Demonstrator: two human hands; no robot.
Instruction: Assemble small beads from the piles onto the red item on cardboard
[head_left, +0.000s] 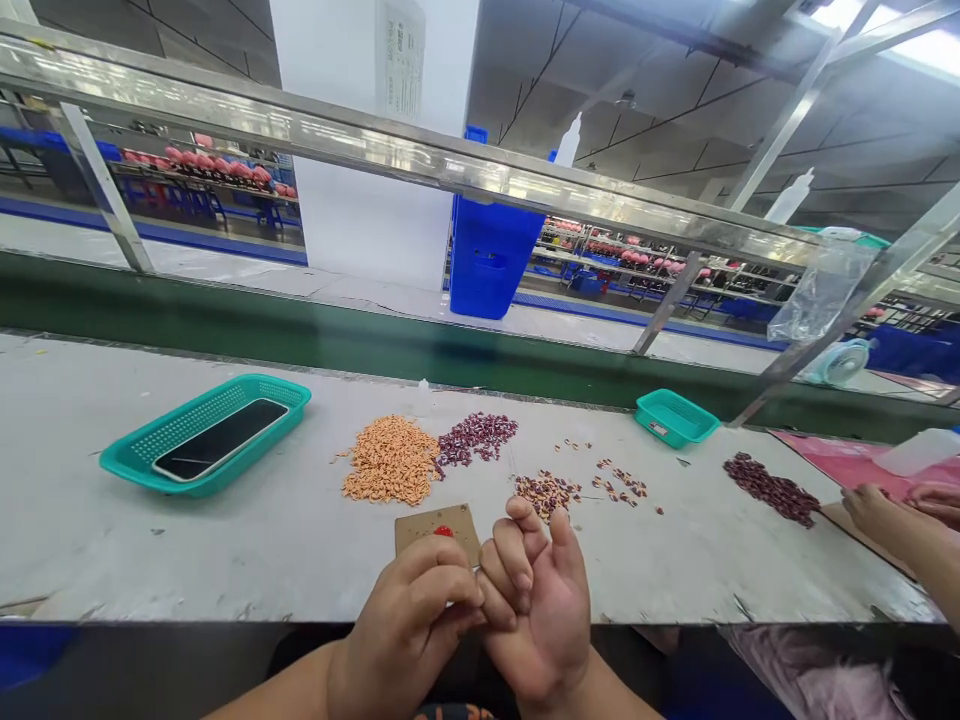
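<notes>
My left hand [412,625] is closed, its fingertips pinched together against the fingers of my right hand. My right hand [538,610] is turned palm up with its fingers curled in and the thumb side raised. Whatever sits between the fingertips is too small or hidden to make out. Just beyond them lies a brown cardboard piece [415,527] with a red spot [444,531] on it. Behind that are a heap of small orange pieces [394,462] and a heap of dark purple pieces [480,438]. Purple-and-cream pieces [546,490] lie past my right hand.
A green basket [124,462] holding a phone [225,437] stands at left on the white table [247,560]. Another green basket [679,418] and a dark red heap [771,488] are at right, near a co-worker's hands [885,512]. A metal frame [360,140] crosses behind.
</notes>
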